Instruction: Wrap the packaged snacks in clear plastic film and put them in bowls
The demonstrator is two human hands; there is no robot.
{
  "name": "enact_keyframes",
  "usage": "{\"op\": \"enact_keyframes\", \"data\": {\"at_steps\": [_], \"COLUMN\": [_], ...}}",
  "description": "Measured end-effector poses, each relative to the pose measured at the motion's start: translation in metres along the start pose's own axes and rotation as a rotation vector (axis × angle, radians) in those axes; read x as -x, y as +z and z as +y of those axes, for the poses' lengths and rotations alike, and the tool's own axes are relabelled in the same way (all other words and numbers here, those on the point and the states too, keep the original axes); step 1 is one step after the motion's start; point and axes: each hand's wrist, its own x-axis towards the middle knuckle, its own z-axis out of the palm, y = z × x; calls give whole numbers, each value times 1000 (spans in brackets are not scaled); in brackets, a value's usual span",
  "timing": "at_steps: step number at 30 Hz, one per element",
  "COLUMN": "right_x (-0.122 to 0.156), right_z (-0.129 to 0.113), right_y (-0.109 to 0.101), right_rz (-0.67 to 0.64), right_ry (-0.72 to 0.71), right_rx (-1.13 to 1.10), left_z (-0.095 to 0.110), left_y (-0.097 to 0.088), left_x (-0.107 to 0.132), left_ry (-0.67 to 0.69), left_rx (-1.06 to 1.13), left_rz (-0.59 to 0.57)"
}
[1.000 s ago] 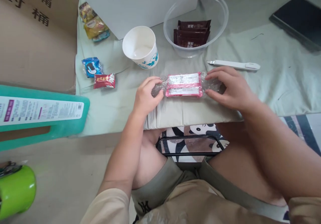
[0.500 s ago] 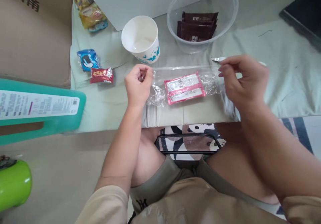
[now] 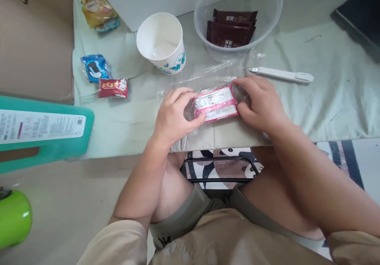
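A flat pink-and-white packet with printed labels lies on clear plastic film near the table's front edge. At its left end, my left hand grips it, thumb on top of the near corner. My right hand holds the packet's right end between thumb and fingers. Crinkled film shows at both ends of the packet, partly hidden under my hands. Just beyond my right hand a white utility knife rests on the cloth, its blade tip pointing left.
Behind the packet stand a white paper cup and a clear plastic bowl holding brown packets. Left are a blue wrapped snack, a red one, yellow packets, a green box and a cardboard box.
Both hands have moved inward from the film's edges and closed on the packet's ends. The knife, earlier mostly behind my right hand, now shows fully. The view has shifted slightly.
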Motion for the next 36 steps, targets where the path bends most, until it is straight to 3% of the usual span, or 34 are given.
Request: {"op": "enact_keyframes", "data": {"at_steps": [3, 8, 13, 17, 19, 24, 26, 27, 29, 31, 32, 34, 36], "right_x": [0, 1, 13, 28, 31, 27, 25, 26, 27, 28, 28, 27, 24], "right_z": [7, -6, -22, -25, -24, -21, -18, -17, -14, -15, -17, -22, -28], "right_y": [1, -12, -33, -46, -52, -63, -65, -65, -64, -62, -59, -52, -41], "right_rz": [-15, 116, 203, 57, -88, -504, -662, -696, -614, -387, -256, -48, 32], "right_ry": [55, 18, -158, -156, -139, -103, -52, -34, -10, 23, 41, 44, -25], "right_rx": [67, 103, 30, -52, -121, -315, -363, -371, -347, -268, -219, -131, -90], "left_z": [-4, 0, 7, 10, 10, 7, 5, 3, 1, 1, 2, 5, 9], "left_y": [-5, -12, -27, -39, -43, -47, -50, -51, -53, -52, -50, -39, -21], "left_x": [0, 4, 15, 25, 27, 21, 18, 16, 14, 11, 9, 1, -8], "left_ry": [28, 177, 248, 135, 65, -67, -131, -156, -183, -178, -174, -168, -161], "left_rx": [62, 166, 250, 334, 380, 465, 511, 530, 577, 664, 716, 772, 731], "left_rz": [21, 178, 136, -147, -306, -535, -717, -821, -946, -880, -762, -433, -89]}}
